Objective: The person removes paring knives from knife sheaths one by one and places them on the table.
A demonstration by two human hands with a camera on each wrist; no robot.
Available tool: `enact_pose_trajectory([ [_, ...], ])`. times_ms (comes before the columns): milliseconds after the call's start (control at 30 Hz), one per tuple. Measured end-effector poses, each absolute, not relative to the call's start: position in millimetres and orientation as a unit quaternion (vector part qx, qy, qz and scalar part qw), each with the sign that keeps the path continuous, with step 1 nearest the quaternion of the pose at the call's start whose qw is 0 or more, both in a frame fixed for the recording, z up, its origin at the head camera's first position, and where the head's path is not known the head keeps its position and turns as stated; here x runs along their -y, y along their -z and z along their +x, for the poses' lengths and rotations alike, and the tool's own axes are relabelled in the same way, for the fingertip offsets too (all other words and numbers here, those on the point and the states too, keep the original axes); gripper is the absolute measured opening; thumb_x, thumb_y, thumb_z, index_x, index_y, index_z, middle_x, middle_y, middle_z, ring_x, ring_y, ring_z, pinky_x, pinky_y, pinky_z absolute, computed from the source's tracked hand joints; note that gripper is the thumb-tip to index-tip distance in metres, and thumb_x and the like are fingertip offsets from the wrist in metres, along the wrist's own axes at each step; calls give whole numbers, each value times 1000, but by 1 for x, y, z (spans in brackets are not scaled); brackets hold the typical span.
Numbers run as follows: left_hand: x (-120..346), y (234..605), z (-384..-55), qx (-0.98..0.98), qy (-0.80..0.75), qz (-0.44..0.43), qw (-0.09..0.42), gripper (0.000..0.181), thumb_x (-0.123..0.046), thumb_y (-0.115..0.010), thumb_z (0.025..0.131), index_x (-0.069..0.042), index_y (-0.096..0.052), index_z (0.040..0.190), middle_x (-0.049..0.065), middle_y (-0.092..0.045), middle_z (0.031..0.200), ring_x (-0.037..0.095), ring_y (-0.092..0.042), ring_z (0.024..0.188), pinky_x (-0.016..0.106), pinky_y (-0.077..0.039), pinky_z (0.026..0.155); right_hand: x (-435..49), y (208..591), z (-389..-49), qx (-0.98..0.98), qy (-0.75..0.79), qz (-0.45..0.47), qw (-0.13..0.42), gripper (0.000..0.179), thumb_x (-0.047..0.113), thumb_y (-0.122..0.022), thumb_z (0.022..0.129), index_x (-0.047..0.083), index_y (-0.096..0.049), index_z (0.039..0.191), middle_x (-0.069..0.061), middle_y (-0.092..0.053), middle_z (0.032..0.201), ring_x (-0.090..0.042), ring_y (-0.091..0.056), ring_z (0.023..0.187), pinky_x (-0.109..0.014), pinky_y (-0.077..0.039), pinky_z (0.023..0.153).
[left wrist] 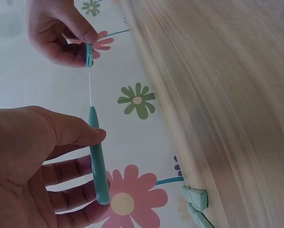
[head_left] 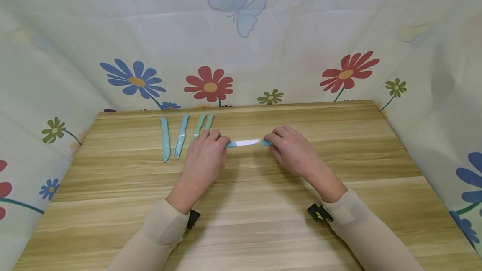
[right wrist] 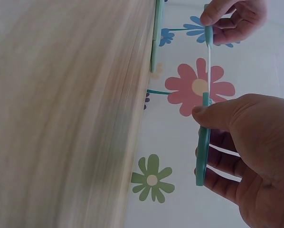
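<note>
Above the surface (head_left: 244, 229), the knife (head_left: 246, 142) is held crosswise between both hands, its white blade largely bare. Left hand (head_left: 206, 154): thumb and fingers grip the handle (left wrist: 99, 166). Right hand (head_left: 295, 154): thumb and fingers hold the sheath (right wrist: 203, 152), its mouth at the blade's tip; whether the tip is inside cannot be told. To the left, two blue knives (head_left: 166, 140) and two green knives (head_left: 199, 124) lie in a row, the green ones partly hidden behind the left hand
</note>
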State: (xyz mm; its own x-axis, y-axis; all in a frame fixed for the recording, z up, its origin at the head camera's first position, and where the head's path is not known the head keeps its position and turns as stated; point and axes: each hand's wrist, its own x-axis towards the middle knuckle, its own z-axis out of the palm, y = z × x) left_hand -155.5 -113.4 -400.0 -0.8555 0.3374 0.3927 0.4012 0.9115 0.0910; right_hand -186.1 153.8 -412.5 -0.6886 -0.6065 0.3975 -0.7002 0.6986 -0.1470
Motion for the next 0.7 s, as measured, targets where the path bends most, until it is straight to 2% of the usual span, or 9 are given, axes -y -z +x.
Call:
enact_pose_trajectory([
  [367, 114, 399, -157, 962, 94, -182, 183, 13, -6, -74, 97, -7, -80, 108, 9, -69, 103, 30, -61, 90, 45, -57, 73, -155, 411, -187, 910, -142, 355, 161, 25, 8, -82, 94, 5, -76, 118, -9, -71, 109, -28, -64, 97, -41, -57, 86],
  [700, 113, 400, -159, 962, 98, -178, 182, 13, -6, -76, 96, -7, -81, 107, 8, -68, 102, 30, -61, 88, 43, -56, 69, -156, 408, -188, 917, -143, 340, 152, 27, 10, -84, 93, 5, -76, 118, -9, -72, 109, -28, -65, 97, -42, -57, 87],
])
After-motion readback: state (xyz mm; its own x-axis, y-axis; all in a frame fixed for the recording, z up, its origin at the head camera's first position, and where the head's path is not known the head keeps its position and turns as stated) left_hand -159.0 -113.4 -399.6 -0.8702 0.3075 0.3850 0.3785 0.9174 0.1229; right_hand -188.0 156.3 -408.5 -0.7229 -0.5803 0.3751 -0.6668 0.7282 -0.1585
